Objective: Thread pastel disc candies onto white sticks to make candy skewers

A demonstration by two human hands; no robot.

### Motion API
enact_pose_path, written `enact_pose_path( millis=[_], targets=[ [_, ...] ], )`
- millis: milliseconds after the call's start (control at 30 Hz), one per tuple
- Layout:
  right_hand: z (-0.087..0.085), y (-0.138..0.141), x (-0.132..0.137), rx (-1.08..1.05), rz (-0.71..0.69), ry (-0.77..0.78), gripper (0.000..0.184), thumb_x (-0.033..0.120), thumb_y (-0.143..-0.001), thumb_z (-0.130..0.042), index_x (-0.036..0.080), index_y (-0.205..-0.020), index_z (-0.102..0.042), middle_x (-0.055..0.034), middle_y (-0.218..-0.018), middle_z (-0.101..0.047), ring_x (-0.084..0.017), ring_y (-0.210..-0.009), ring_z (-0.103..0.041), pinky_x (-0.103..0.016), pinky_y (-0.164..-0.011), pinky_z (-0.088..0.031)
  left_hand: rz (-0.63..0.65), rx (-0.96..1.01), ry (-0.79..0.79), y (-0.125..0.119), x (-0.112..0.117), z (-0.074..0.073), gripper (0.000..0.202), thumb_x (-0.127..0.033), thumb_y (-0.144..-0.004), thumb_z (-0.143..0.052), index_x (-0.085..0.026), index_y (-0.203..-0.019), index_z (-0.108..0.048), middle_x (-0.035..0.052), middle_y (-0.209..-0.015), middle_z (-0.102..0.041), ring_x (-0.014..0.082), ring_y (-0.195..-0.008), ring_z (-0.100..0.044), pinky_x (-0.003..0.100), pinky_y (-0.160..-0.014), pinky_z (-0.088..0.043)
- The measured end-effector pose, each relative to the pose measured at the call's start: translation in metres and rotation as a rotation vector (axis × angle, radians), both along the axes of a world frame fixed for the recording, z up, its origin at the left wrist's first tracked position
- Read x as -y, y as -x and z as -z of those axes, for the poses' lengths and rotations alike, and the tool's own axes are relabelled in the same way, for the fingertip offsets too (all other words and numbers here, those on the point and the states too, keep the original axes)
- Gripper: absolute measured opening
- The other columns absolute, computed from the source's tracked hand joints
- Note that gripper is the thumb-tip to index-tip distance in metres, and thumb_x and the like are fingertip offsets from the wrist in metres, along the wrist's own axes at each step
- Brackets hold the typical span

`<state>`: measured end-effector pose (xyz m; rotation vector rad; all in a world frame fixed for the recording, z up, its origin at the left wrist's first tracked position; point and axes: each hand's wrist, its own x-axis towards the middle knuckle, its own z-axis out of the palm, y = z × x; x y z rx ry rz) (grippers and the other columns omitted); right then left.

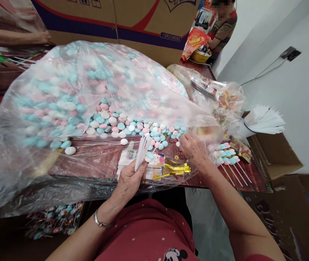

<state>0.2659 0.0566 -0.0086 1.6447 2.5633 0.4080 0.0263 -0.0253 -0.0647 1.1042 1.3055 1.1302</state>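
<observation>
My left hand (130, 177) is closed around a fanned bundle of white sticks (143, 149) that point upward. My right hand (194, 149) reaches to the near edge of the pile, fingertips bent together; what lies between them is hidden. Pink, blue and white marshmallows (120, 126) spill from a large clear plastic bag (132, 78). Small reddish rings (176, 154) lie beside my right fingers. Below the pile sits a stack of white printed cards (126, 157), with gold twist ties (174, 169) next to it.
Marshmallow skewers (227, 157) lie at the right of the table (258, 177). Beyond them stand a bunch of white sticks (264, 119) and open cardboard boxes (279, 156). A large carton (143, 21) blocks the back. Two other people work at upper left and upper right.
</observation>
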Motion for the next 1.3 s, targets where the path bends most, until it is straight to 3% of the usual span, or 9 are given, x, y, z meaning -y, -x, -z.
enact_pose_path(
  millis=[133,300,600,800,967,1300],
  targets=[
    [0.006,0.01,-0.01,-0.106,-0.052,0.011,0.019,0.012,-0.094,-0.048,0.016,-0.099,-0.067,-0.0091,-0.09,-0.067,-0.022,-0.085,-0.055,-0.03,-0.073,-0.036,0.038,0.031,0.026,0.0,-0.001,0.001,0.034,-0.045,-0.081,-0.062,-0.014,-0.088,-0.073,-0.0048,-0.048,-0.046,0.0109,-0.048,-0.037,0.022,-0.046,-0.032],
    [0.016,0.015,-0.019,-0.075,-0.118,0.033,0.019,0.008,-0.093,-0.05,0.015,-0.091,-0.068,-0.0105,-0.09,-0.067,-0.022,-0.086,-0.054,-0.031,-0.074,-0.037,0.046,0.035,0.028,-0.001,0.0,0.0,0.032,-0.044,-0.082,-0.061,-0.014,-0.087,-0.071,-0.0048,-0.05,-0.047,0.0097,-0.047,-0.034,0.023,-0.046,-0.03],
    [0.014,0.012,-0.022,-0.074,-0.253,0.15,0.019,0.008,-0.094,-0.049,0.014,-0.097,-0.067,-0.0104,-0.093,-0.067,-0.02,-0.088,-0.056,-0.028,-0.071,-0.04,0.071,-0.011,0.03,0.001,0.001,-0.001,0.031,-0.042,-0.084,-0.059,-0.014,-0.087,-0.071,-0.0054,-0.05,-0.044,0.0093,-0.047,-0.032,0.023,-0.045,-0.028],
    [0.029,0.008,-0.025,-0.306,-0.247,0.187,0.021,0.008,-0.091,-0.049,0.014,-0.098,-0.068,-0.0106,-0.097,-0.069,-0.021,-0.093,-0.06,-0.03,-0.082,-0.046,0.081,-0.026,0.016,0.001,0.001,-0.004,0.03,-0.043,-0.083,-0.06,-0.015,-0.081,-0.07,-0.0049,-0.051,-0.045,0.0098,-0.048,-0.034,0.023,-0.047,-0.03],
    [0.029,0.007,-0.027,-0.485,-0.199,0.223,0.023,0.008,-0.09,-0.048,0.016,-0.099,-0.068,-0.008,-0.098,-0.07,-0.019,-0.095,-0.063,-0.031,-0.087,-0.048,0.08,-0.027,0.028,0.001,0.0,-0.005,0.031,-0.045,-0.083,-0.059,-0.016,-0.075,-0.067,-0.0051,-0.051,-0.045,0.0096,-0.048,-0.034,0.023,-0.047,-0.031],
    [0.018,0.018,-0.014,-0.257,-0.185,0.189,0.023,0.001,-0.08,-0.05,0.014,-0.093,-0.065,-0.0124,-0.095,-0.069,-0.022,-0.09,-0.059,-0.031,-0.08,-0.046,0.106,-0.045,-0.004,0.001,0.0,-0.008,0.029,-0.041,-0.085,-0.056,-0.017,-0.071,-0.062,-0.0045,-0.052,-0.046,0.0105,-0.05,-0.037,0.023,-0.05,-0.032]
  ],
)
